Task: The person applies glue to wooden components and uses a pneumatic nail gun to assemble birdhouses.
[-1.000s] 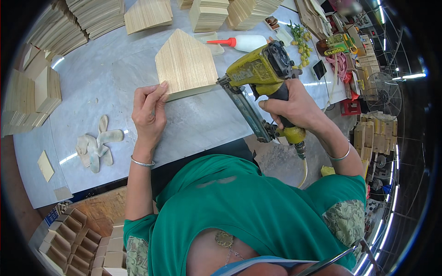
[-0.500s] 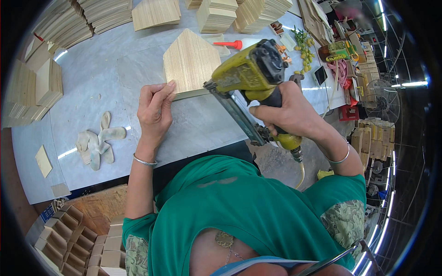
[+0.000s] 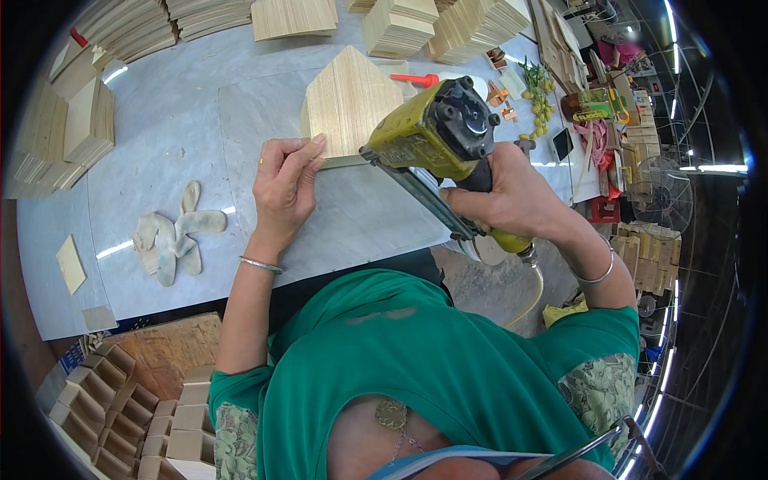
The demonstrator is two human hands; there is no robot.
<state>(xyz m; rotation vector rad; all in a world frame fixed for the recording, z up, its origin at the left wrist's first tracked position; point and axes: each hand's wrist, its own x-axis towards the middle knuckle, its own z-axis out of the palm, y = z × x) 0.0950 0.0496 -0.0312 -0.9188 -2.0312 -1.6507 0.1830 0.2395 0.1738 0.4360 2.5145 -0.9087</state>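
Note:
A pale wooden house-shaped piece [image 3: 352,102] with a pointed far end lies on the grey-white table. My left hand [image 3: 286,190] pinches its near left corner between thumb and fingers. My right hand [image 3: 512,192] is wrapped round the black handle of a yellow-green nail gun [image 3: 420,132]. The gun's nose is at the near edge of the wooden piece, right of my left fingers; whether it touches cannot be made out. The gun's body covers the piece's near right corner. From its base runs a pale air hose [image 3: 538,296].
A white bottle with a red nozzle [image 3: 416,79] lies behind the gun. Left on the table are work gloves [image 3: 178,234] and a thin wooden piece [image 3: 70,264]. Stacked wooden panels [image 3: 396,28] line the far side. Small fruit [image 3: 540,100] and a phone [image 3: 562,144] are right.
The view has turned slightly, so the table's things sit farther right. The nail gun's nose has shifted a little left along the piece's near edge. Both hands keep their holds.

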